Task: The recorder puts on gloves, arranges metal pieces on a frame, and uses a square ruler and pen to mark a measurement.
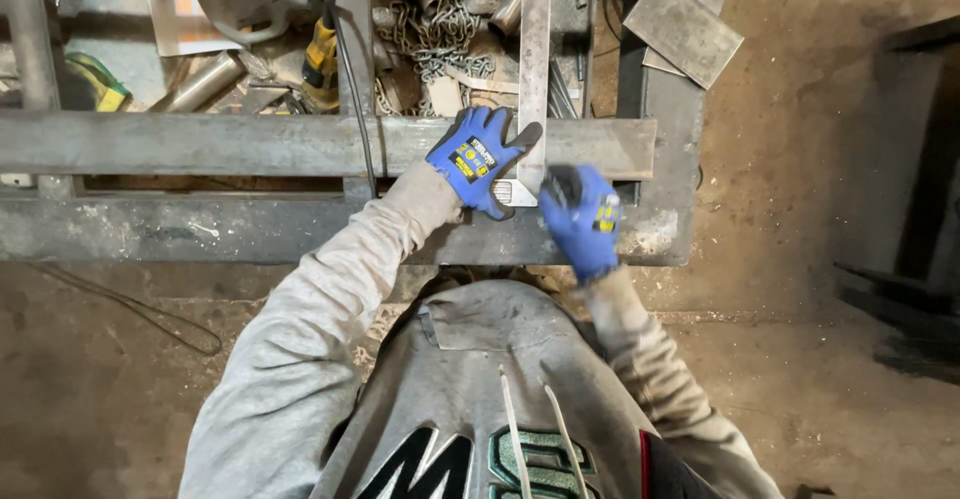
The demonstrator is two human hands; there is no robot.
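The step in hand looks like squaring up: a steel square (535,59) lies with its long blade running away from the person across a flat bar (250,144), which sits along the steel-frame worktop (200,229). The left hand (478,159), in a blue glove, is spread wide and presses down where the blade meets the bar, fingers reaching onto the blade's left edge. The right hand (583,219), gloved alike, sits just beside the square's near end, on its right, with fingers curled in. A dark tip shows at the top of it, but I cannot tell whether it grips a small tool or is only a fist. As I judge it, a line or check along the blade would call for the square held flat and tight to the bar's edge, so that it does not swing. As for labels, each glove bears a small yellow-and-black patch on its back. In the tray behind the bar lies a white sheet with an orange block (180,14) at the far left, a yellow-green strap (95,84) near it, a yellow-bodied tool (320,54) by a black cable (355,89), and a heap of chain (435,34). Two bare grey plates (685,24) rest at the far right corner.
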